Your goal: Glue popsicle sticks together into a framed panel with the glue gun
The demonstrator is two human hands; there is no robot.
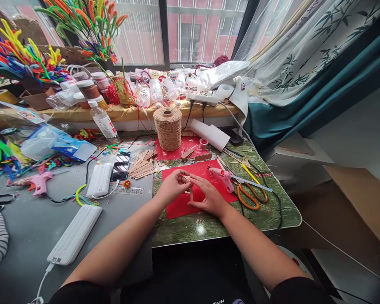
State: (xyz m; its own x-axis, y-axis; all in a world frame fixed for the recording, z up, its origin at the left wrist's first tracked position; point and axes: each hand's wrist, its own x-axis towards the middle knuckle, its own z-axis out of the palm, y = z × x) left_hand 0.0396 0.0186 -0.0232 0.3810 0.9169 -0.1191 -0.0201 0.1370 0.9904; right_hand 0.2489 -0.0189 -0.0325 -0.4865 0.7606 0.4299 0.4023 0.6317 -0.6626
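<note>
Both of my hands meet over a red sheet (174, 209) on the green wood-patterned mat. My left hand (174, 185) is closed, thumb and fingers pinching the top of a small piece made of pale wooden sticks (191, 194). Around the other side of it curves my right hand (209, 195), fingertips at the top and thumb near the bottom. My fingers hide much of the piece's shape. To the right, a pink glue gun (223, 175) lies at the sheet's edge beside orange-handled scissors (251, 196).
A twine spool (167, 128) stands behind the sheet, with loose wooden sticks (142, 164) to its left. White power banks (74, 234), a phone (120, 165) and another pink glue gun (38, 182) lie left. Bottles (103, 120) and pipe cleaners (25, 59) crowd the back.
</note>
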